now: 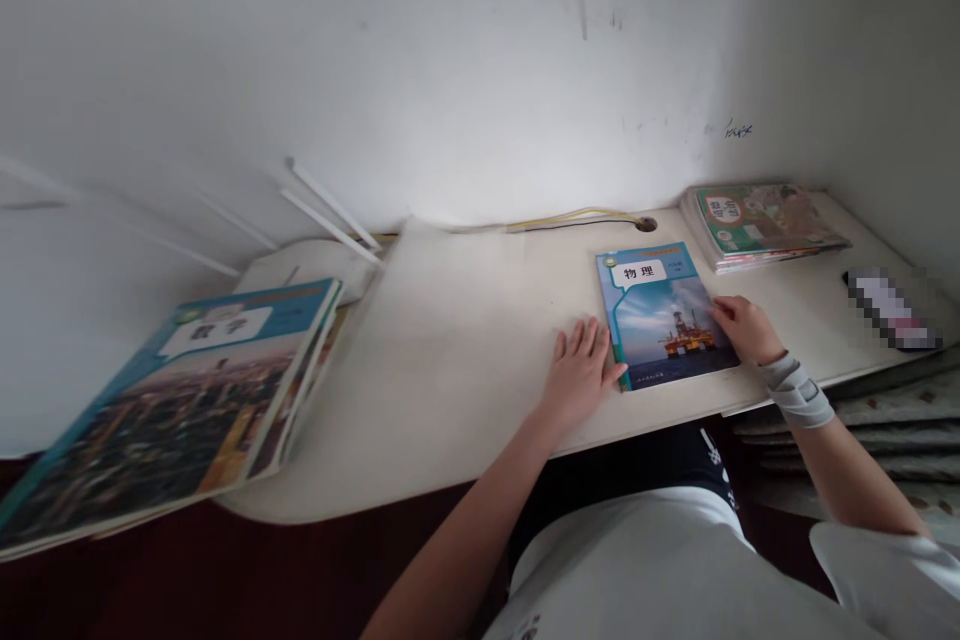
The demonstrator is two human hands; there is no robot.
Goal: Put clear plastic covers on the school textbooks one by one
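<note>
A blue physics textbook, with an oil rig at sea on its cover, lies face up on the white desk. My left hand rests flat on the desktop with fingers spread, the thumb touching the book's lower left edge. At the book's right edge is my right hand, its fingers curled in and the thumb side against the cover. It pinches that edge. A grey wrap circles my right wrist.
A stack of textbooks, a math book on top, stands at the left. Another pile of books lies at the back right, near a blurred-out phone. Yellow and black cables run along the wall to a cable hole.
</note>
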